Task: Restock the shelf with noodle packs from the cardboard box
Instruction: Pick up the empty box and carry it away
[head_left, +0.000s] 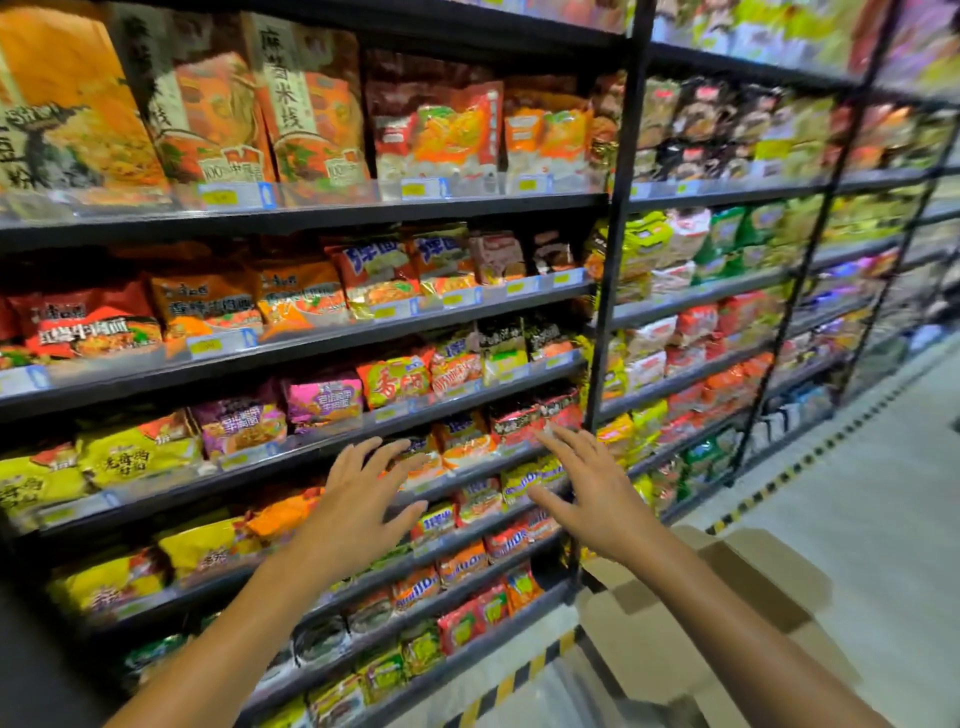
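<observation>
Both hands are stretched toward the shelf (332, 447) with fingers spread and straight, holding nothing: the left hand (358, 499) is in front of the orange noodle packs (457, 441), the right hand (592, 483) just beside it. The cardboard box (675, 623) stands on the floor (883, 493) at the lower right, its flaps open.

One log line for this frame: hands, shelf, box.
left hand: open, empty | right hand: open, empty | both by noodle packs on shelf | cardboard box: lower right, flaps open
</observation>
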